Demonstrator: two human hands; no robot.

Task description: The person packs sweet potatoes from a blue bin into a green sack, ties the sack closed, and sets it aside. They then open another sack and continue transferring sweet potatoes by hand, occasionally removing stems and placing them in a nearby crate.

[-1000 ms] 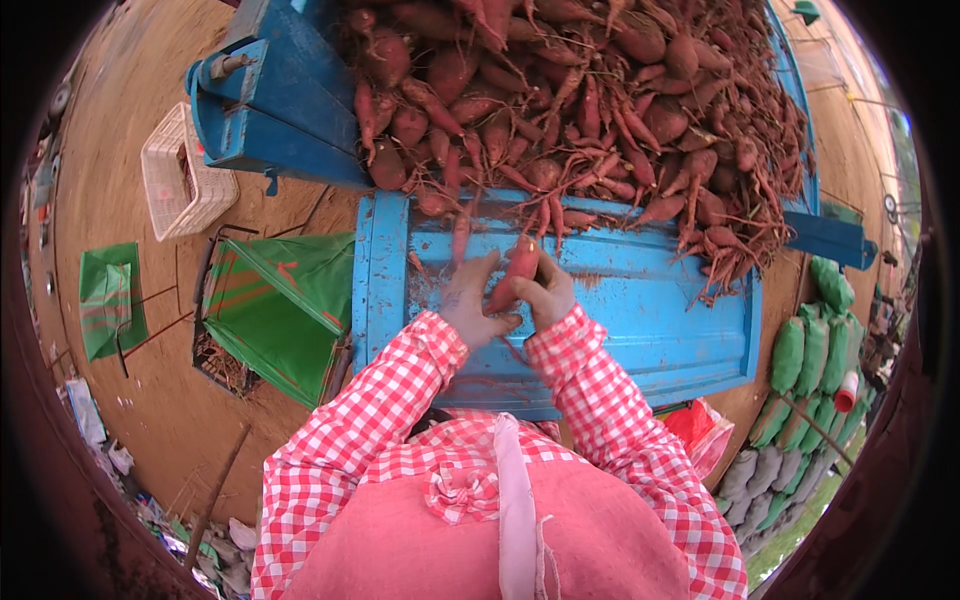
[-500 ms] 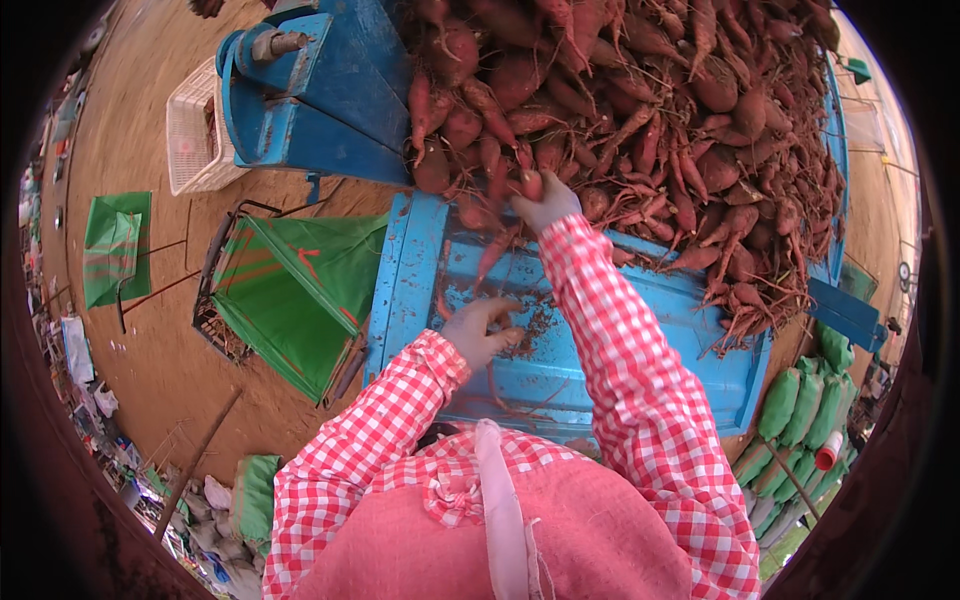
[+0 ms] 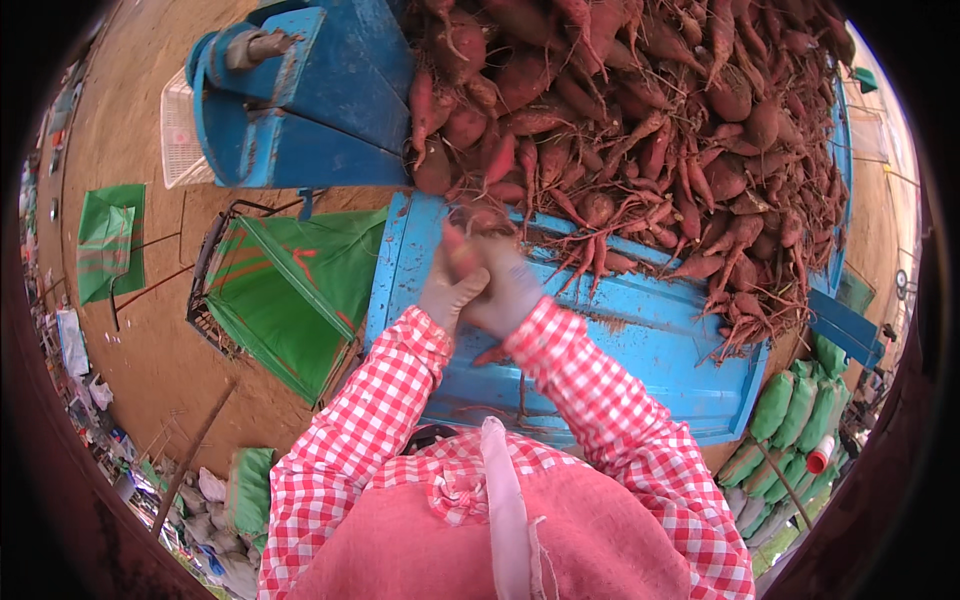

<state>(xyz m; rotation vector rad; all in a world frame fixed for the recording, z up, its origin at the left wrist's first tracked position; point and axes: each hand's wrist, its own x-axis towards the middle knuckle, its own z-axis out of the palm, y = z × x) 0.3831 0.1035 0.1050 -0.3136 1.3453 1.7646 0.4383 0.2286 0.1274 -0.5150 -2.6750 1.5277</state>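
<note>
Both my gloved hands meet over the blue metal ledge (image 3: 640, 345), just in front of a heap of sweet potatoes (image 3: 640, 110). My left hand (image 3: 448, 290) is closed on a reddish sweet potato (image 3: 462, 250), its thumb lying across the near end. Against it presses my right hand (image 3: 507, 285), closed at the same sweet potato; motion blur and overlap hide most of its fingers. Beyond the fingertips is a blurred brownish-red root (image 3: 483, 218). A small red piece (image 3: 490, 355) shows below my right wrist.
At the left, a green sack (image 3: 290, 285) hangs open in a dark frame. A blue metal bracket (image 3: 310, 100) with a large bolt juts out above it, beside a white crate (image 3: 185, 135). Filled green sacks (image 3: 800, 405) lie at the lower right.
My right hand has moved from the pile's edge down and left to my left hand. The left has risen slightly and changed from empty and open to closed on a sweet potato.
</note>
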